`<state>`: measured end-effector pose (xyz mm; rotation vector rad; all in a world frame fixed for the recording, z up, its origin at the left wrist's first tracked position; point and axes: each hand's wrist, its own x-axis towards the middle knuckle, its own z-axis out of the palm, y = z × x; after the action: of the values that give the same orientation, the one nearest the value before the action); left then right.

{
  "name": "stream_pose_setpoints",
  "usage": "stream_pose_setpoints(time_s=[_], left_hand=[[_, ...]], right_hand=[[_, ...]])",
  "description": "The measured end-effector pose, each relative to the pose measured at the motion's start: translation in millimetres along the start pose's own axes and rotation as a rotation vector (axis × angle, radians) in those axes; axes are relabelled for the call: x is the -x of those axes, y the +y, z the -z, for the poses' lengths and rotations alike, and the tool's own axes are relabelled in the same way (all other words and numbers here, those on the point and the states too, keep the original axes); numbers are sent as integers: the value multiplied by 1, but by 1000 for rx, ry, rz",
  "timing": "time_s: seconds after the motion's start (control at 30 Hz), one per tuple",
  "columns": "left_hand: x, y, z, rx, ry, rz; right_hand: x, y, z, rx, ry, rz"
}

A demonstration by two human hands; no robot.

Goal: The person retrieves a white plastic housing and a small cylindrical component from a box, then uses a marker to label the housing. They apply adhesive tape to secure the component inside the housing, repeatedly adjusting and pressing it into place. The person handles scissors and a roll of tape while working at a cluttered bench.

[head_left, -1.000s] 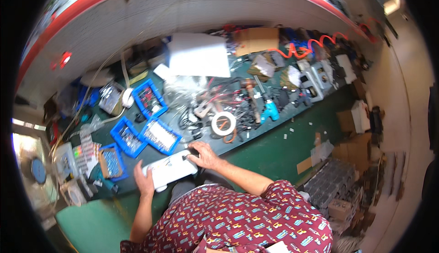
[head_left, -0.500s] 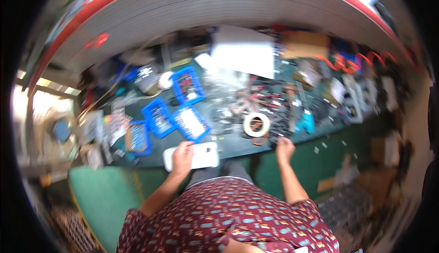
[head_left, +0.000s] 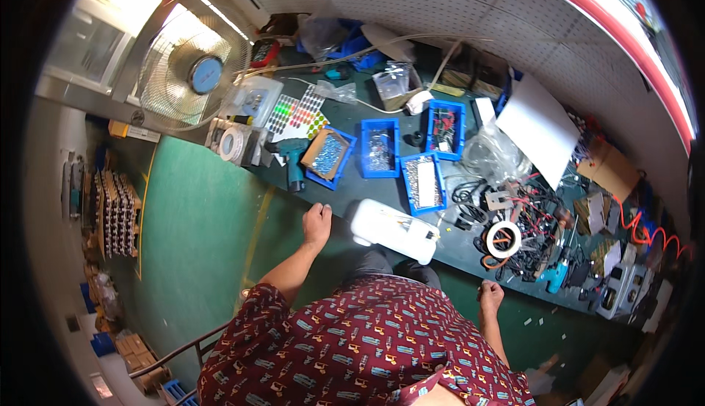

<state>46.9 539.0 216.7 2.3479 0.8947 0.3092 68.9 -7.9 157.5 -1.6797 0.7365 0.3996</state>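
Observation:
A white plastic housing [head_left: 393, 230] with rounded ends, its open side up and thin wires inside, lies at the front edge of the bench. Just left of it is my left hand [head_left: 317, 224], closed in a fist and apart from the housing. My right hand [head_left: 490, 296] is off the front edge, right of the housing, with its fingers curled in. What either hand holds, if anything, is hidden. Beyond the housing stand blue bins of small parts: one with screws [head_left: 424, 183], another with small silvery pieces [head_left: 380, 149].
A green cordless drill [head_left: 294, 160] rests beside a blue bin with a carton [head_left: 329, 153]. To the right are a tape roll [head_left: 504, 239], tangled cables [head_left: 540, 219] and a teal power tool [head_left: 556, 274]. A fan [head_left: 194, 72] stands at far left.
The view has swung left, bringing the fan and drill into sight. My left hand has come off the white housing to its left. My right hand has drawn back from the bench edge.

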Motion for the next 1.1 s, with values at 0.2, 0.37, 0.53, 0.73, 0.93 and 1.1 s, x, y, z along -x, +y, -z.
stream_pose_setpoints(time_s=[0.2, 0.37, 0.53, 0.73, 0.93, 1.1], left_hand=[[10, -65, 9, -72, -2, 107], [15, -122, -23, 142, -4, 125], [0, -85, -35, 260, -85, 63], [-24, -39, -29, 346, -148, -59], [-48, 12, -34, 419, -193, -204], [-54, 44, -44, 499, -276, -266]], right_hand=[[-2, -2, -13, 94, -97, 46], [12, -40, -32, 289, -41, -18], [30, -20, -41, 244, -17, -7], [64, 1, -57, 286, -6, -42], [83, 24, -53, 340, 79, -105], [78, 39, -40, 473, 172, -2]])
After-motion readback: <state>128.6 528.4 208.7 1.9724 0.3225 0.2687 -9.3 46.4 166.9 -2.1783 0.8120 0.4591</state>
